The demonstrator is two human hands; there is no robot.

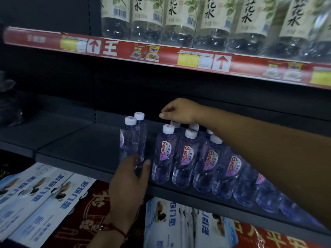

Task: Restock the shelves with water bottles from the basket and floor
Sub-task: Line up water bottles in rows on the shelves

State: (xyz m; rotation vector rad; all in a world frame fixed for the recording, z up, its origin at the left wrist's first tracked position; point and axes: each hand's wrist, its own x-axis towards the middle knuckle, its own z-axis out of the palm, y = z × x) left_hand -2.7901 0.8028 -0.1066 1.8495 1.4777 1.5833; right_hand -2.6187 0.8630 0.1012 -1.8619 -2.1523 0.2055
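Standing upright on the dark middle shelf (75,145), the water bottles (186,158) are clear plastic with a purple tint, white screw caps and red-and-white "GanTen" labels — they run in two rows toward the right, labels facing outward. Two more of the same kind, the bottle pair (133,138), stand just left of that group with a narrow gap between, their labels turned away. The left hand (129,183) reaches up from below and wraps its fingers and thumb round the base of the front bottle of the pair. The right hand (179,111) comes in from the right over the rows, fingers bent downward onto the cap of a back-row bottle (175,124) — whether it pinches that cap or only touches it cannot be told. On the upper shelf (161,52), behind a red price strip, stand larger clear bottles with pale leaf-printed labels (211,20). Below the middle shelf lie blue-and-white wrapped packs (41,197).
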